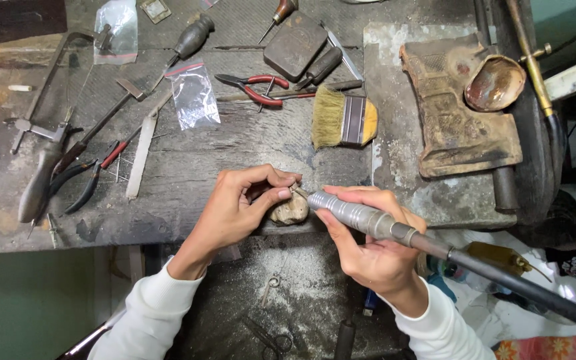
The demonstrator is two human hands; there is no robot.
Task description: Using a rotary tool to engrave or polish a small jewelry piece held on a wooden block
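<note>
Left hand [238, 203] pinched small piece on peg [290, 210], braced steady | right hand [368, 247] gripped handpiece [355, 217] pen-style, tip at peg | brush [343, 121] behind peg

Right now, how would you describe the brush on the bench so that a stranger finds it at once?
Start at the dark workbench and look just above the two hands, near the pale slab on its right part. The flat brush lies there on its side, bristles pointing left. Its wide tan bristles, dark band and yellow handle set it apart from the red-handled pliers above it.
</note>
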